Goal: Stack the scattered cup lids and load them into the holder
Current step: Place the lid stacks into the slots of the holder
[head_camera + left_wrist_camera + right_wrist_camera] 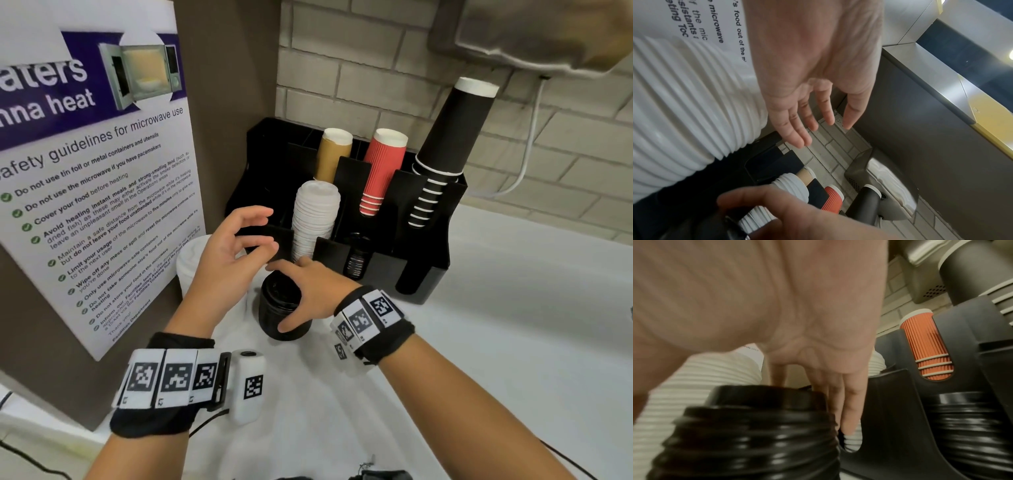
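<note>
On counter | right hand point(310, 293) grips ribbed (glossy) black lid stack point(279, 313) | left hand point(229, 253) loose, empty

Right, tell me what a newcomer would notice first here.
Probably the right hand gripping a stack of black lids on the white counter, in front of the black holder. The left hand hovers open just left of it. Next, the tall white lid stack in the holder, with brown, red and black cups behind.

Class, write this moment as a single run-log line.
right hand: grips black lid stack on counter | left hand: open, holds nothing | white lid stack: in holder | phase: black stack not yet loaded
</note>
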A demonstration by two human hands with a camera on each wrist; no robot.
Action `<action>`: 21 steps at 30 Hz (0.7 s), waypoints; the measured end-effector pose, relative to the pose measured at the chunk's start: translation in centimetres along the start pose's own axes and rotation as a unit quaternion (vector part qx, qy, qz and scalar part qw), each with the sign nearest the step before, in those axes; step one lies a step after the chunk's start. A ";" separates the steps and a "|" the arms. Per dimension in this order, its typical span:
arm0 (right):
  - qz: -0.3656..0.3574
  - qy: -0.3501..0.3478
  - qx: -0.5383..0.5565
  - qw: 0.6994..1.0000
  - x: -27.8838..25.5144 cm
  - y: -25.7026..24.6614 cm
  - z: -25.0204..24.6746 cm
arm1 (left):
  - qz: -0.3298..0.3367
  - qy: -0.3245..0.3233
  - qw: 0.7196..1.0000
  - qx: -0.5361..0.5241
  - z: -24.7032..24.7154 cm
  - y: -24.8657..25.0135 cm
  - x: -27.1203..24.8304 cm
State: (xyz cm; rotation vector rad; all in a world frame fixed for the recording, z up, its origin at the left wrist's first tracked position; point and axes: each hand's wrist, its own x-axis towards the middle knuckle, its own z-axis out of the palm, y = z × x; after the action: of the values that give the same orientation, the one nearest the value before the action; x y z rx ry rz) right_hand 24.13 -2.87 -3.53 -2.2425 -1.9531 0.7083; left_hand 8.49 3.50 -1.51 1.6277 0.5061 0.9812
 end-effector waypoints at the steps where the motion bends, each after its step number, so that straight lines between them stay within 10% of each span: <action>1: 0.001 0.005 0.002 1.000 0.1 0.1 0.1 | 0.000 0.001 1.000 -0.003 0.0 0.0 -0.1; 12: -0.004 0.099 0.107 0.989 -0.9 1.2 -0.9 | 0.008 0.005 1.000 -0.015 0.1 -0.1 -0.2; 21: -0.101 0.186 0.458 0.864 -6.1 0.7 -1.8 | -0.028 -0.171 0.982 -0.068 2.3 -1.2 -0.9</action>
State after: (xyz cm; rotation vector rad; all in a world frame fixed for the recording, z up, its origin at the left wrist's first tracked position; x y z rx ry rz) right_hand 25.04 -8.39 -0.50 -1.4240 -1.2292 0.8457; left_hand 10.04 1.80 -3.08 1.6061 0.2429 0.6600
